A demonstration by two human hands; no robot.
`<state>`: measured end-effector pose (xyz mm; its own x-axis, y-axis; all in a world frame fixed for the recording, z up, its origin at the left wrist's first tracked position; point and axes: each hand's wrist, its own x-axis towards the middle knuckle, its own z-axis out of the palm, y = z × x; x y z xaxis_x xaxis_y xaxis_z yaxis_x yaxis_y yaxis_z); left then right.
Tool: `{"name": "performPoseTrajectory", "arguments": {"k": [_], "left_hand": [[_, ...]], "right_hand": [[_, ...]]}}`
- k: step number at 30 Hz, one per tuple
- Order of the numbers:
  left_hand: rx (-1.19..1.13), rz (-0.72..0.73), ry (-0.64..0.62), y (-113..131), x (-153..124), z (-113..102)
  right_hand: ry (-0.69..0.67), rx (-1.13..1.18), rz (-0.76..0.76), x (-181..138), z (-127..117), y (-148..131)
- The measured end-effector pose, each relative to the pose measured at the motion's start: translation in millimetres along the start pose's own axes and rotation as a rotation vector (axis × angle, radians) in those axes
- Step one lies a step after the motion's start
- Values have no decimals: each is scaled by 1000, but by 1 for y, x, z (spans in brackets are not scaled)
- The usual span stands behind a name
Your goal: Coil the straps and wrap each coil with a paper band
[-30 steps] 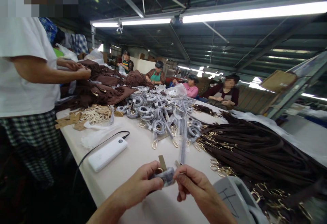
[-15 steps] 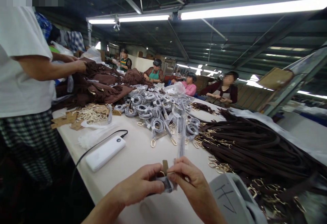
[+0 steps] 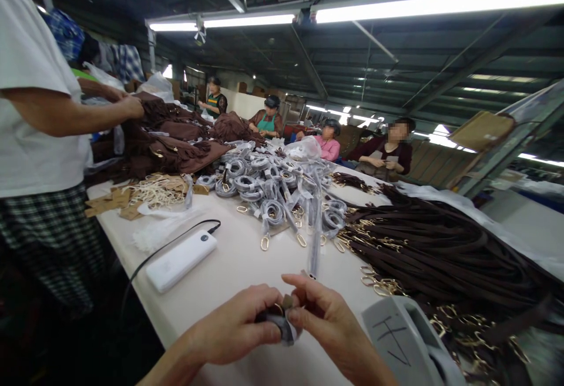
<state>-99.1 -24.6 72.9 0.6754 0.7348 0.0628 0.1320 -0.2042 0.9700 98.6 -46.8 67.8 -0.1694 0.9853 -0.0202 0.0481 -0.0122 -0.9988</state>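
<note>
Both my hands meet low in the middle of the view over the white table. My left hand pinches a small coiled strap wrapped in clear plastic. My right hand grips the same coil from the right, its fingers folded over the top, where a gold clasp barely shows. Just beyond lies a heap of similar wrapped strap coils with gold clasps. A big pile of dark brown straps with gold clips spreads to the right.
A white power bank with a black cable lies at left. A grey tape dispenser stands by my right wrist. A person in a white shirt handles brown bags at left. Paper tags lie nearby. Several workers sit at the far end.
My hands have closed in on the wrapped coil. The tan strip that stood up between them is now folded down under my right fingers. The view has tilted slightly downward.
</note>
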Motion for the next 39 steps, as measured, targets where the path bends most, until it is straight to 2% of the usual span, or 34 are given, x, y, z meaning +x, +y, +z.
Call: {"name": "performPoseTrajectory", "arguments": {"k": [2,4,6,8,9,11,13,16,18,25,27,30,32,34,37,39], "left_hand": [[10,35,44,-2,1,0],[-32,66,123,-6,4,0],[-189,65,204,-13,11,0],[-443,13,263,-19,19,0],[-563,-20,285,-22,23,0],[-710,-64,312,-24,29,-1],[-692,-37,325,-21,30,-1],[-470,56,364,-14,26,-2],[-427,61,358,-10,23,0],[-781,-92,265,-21,34,13],[-876,-146,237,-29,38,11],[-998,-209,245,-37,42,4],[-1030,-193,275,-41,43,1],[-1023,-127,301,-43,44,3],[-942,3,298,-43,43,11],[-874,66,253,-42,41,17]], "right_hand": [[79,-153,-76,0,1,-1],[220,-284,-221,0,2,-2],[372,-312,-342,-1,4,-4],[425,-247,-341,-4,6,-6],[400,-206,-307,-6,7,-6],[264,-165,-223,-10,8,-7],[178,-179,-153,-12,7,-5],[319,-238,-102,-9,1,1],[369,-246,-75,-7,-2,6],[1,34,236,-5,9,20],[-58,-68,281,-10,0,21],[-87,-259,300,-24,-28,21],[-97,-150,277,-34,-44,20],[-49,147,247,-38,-48,19],[90,532,247,-34,-31,22],[201,568,218,-24,-15,26]]}}
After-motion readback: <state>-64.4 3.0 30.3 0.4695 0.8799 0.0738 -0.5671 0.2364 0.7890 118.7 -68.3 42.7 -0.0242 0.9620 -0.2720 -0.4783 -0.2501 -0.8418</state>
